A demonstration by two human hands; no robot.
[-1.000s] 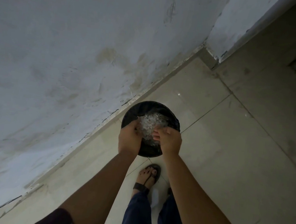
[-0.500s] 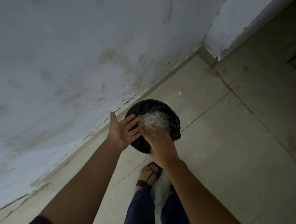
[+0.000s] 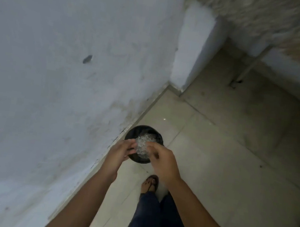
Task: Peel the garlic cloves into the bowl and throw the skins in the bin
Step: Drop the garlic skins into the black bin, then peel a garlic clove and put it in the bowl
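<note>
Black bin (image 3: 133,131) sits on the floor (image 3: 215,160) by the wall (image 3: 54,81), with white garlic skins (image 3: 144,141) inside. Left hand (image 3: 119,154) and right hand (image 3: 163,162) hang over it, fingers bent. I cannot tell if they pinch anything.

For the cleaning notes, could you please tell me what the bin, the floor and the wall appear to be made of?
The bin: probably black plastic, dark and smooth, with a thin round rim. The floor: pale tiles, likely ceramic, shown by straight grout lines. The wall: painted plaster by the look, matt, stained and scuffed near the floor.
</note>
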